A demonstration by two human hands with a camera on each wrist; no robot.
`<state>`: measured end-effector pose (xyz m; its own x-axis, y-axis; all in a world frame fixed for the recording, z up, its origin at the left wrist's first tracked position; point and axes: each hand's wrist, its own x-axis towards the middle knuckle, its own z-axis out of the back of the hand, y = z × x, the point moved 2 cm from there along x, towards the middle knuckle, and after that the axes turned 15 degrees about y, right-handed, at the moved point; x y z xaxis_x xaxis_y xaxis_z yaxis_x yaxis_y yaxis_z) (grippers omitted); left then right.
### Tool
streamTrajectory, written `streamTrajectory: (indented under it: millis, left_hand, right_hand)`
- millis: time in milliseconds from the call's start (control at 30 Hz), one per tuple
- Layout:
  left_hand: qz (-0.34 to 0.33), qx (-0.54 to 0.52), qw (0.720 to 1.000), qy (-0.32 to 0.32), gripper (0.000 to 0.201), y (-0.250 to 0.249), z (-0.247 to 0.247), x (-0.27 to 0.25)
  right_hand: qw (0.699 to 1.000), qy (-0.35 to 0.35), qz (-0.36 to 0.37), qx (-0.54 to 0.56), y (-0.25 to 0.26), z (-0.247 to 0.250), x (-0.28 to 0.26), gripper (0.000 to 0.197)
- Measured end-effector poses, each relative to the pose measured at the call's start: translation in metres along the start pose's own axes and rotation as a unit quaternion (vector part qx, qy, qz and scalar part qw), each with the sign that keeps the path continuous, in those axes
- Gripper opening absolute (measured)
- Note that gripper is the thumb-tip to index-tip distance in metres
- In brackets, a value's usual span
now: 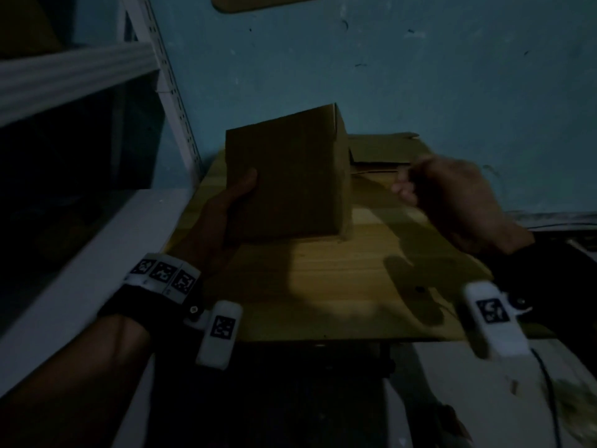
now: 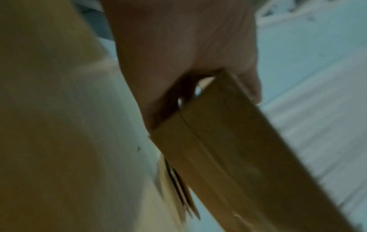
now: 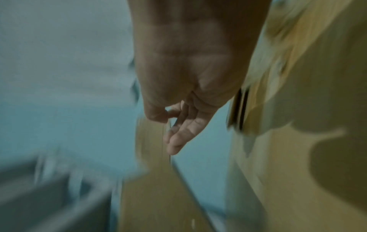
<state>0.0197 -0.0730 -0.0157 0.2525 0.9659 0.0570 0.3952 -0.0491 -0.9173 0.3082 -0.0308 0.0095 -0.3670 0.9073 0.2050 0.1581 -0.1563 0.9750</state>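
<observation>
- Cardboard box (image 1: 284, 176) (plain brown, flaps shut as far as I can see) stands tilted over the left half of the wooden tabletop (image 1: 339, 279).
- Its lower right corner looks to meet the wood. I cannot tell whether the box rests there or hangs just clear.
- My left grip (image 1: 232, 202) holds the box by its left edge, with the thumb (image 1: 247, 184) flat on the near face.
- My other fingers go round behind the box, out of the head view.
- From the left wrist, the box edge sits wedged deep in the fork of the hand, and that picture is blurred.
- My right grip (image 1: 452, 195) hangs in the air to the right of the box, near it but apart. Its fingers are loosely curled and it holds nothing.
- The right wrist view is smeared, but it shows the same relaxed, empty hand.
- Flattened cardboard (image 1: 381, 150) lies on the tabletop behind the box, just beside it and against the blue wall (image 1: 420, 76).
- A white metal rack (image 1: 74, 79) stands to the left of the tabletop.
- The light is dim, and a pale patch falls on the wood in front of the box.
</observation>
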Motion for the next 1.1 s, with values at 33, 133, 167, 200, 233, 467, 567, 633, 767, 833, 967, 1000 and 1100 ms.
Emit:
streamTrajectory:
  millis: [33,133,167,200,233,467,567,633,767,833,967,1000,1100]
  left_hand:
    - [0.0,0.005,1.0,-0.001,0.088,-0.002,0.003,0.0]
    - [0.007,0.025,1.0,-0.013,0.113,-0.006,0.012,-0.001]
    - [0.013,0.025,0.999,-0.016,0.111,-0.006,0.012,-0.002]
    - [0.017,0.025,0.999,-0.02,0.104,-0.005,0.01,-0.002]
    - [0.02,0.026,0.999,-0.027,0.09,-0.004,0.008,-0.002]
    - [0.027,0.053,0.997,-0.055,0.041,0.001,-0.003,-0.003]
    - [0.026,0.059,0.996,-0.065,0.041,0.0,-0.004,-0.004]
    - [0.027,0.062,0.995,-0.07,0.044,0.0,-0.002,-0.004]
    - [0.027,0.055,0.996,-0.068,0.028,-0.001,-0.003,-0.005]
    - [0.02,0.057,0.996,-0.061,0.033,-0.001,-0.003,-0.006]
    - [0.024,0.061,0.996,-0.059,0.046,0.0,-0.002,-0.004]
    - [0.023,0.061,0.996,-0.058,0.041,0.0,-0.002,-0.003]
    - [0.024,0.056,0.996,-0.058,0.036,0.001,-0.001,-0.002]
  right_hand:
    - [0.998,-0.049,0.001,0.039,0.007,0.008,0.001,0.021]
    - [0.996,-0.079,0.016,0.04,0.019,0.029,0.0,0.013]
    - [0.997,-0.077,0.011,-0.023,0.017,0.034,-0.002,0.012]
    - [0.989,-0.084,0.006,-0.118,0.014,0.039,-0.004,0.014]
    - [0.966,-0.104,0.003,-0.235,0.01,0.045,-0.005,0.017]
    - [0.773,-0.154,-0.012,-0.615,0.002,0.067,-0.007,0.018]
    - [0.765,-0.128,-0.064,-0.628,-0.006,0.071,-0.005,0.016]
    - [0.77,-0.108,-0.08,-0.624,-0.01,0.072,-0.002,0.014]
    - [0.769,-0.048,-0.106,-0.628,-0.018,0.072,0.002,0.01]
    - [0.769,-0.049,-0.118,-0.626,-0.02,0.073,0.003,0.014]
    - [0.775,-0.038,-0.154,-0.611,-0.022,0.07,0.007,0.043]
    - [0.778,-0.022,-0.169,-0.605,-0.023,0.066,0.008,0.043]
    - [0.765,0.018,-0.214,-0.607,-0.023,0.049,0.006,0.046]
